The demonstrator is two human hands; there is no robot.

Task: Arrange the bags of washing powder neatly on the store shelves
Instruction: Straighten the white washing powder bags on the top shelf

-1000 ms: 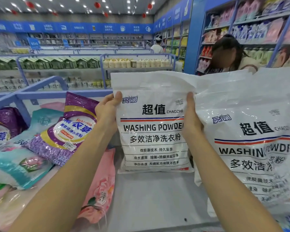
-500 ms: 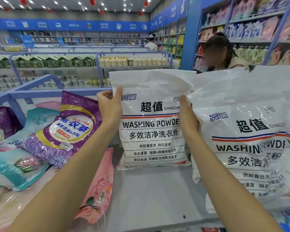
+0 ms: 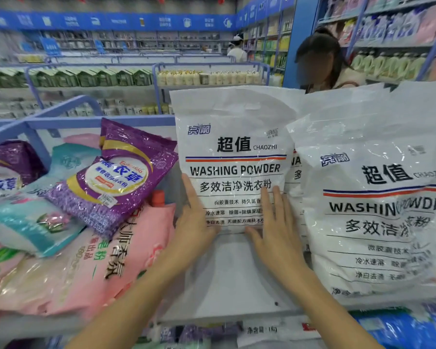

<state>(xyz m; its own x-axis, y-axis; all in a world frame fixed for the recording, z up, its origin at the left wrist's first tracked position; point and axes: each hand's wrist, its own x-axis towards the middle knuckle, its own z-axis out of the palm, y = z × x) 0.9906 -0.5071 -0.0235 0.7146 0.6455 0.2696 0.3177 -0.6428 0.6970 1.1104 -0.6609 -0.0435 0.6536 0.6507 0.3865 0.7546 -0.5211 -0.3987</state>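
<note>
A white washing powder bag [image 3: 233,147] stands upright at the back of the grey shelf [image 3: 227,280]. My left hand [image 3: 195,217] lies flat against its lower left edge, fingers straight. My right hand [image 3: 275,222] presses flat on its lower right front. More white bags [image 3: 373,197] of the same kind stand to the right, nearer me. A purple bag [image 3: 116,177], a teal bag [image 3: 33,222] and a pink bag [image 3: 91,263] lie heaped on the left.
A blue rail [image 3: 86,120] borders the shelf's back and left. Behind the white bags stands a person [image 3: 320,61]; another is far down the aisle. Blue and white bags [image 3: 400,326] show on the lower shelf.
Both hands have slid down from the bag's upper sides to its bottom part and now lie flat on it. The view has moved closer to the shelf.
</note>
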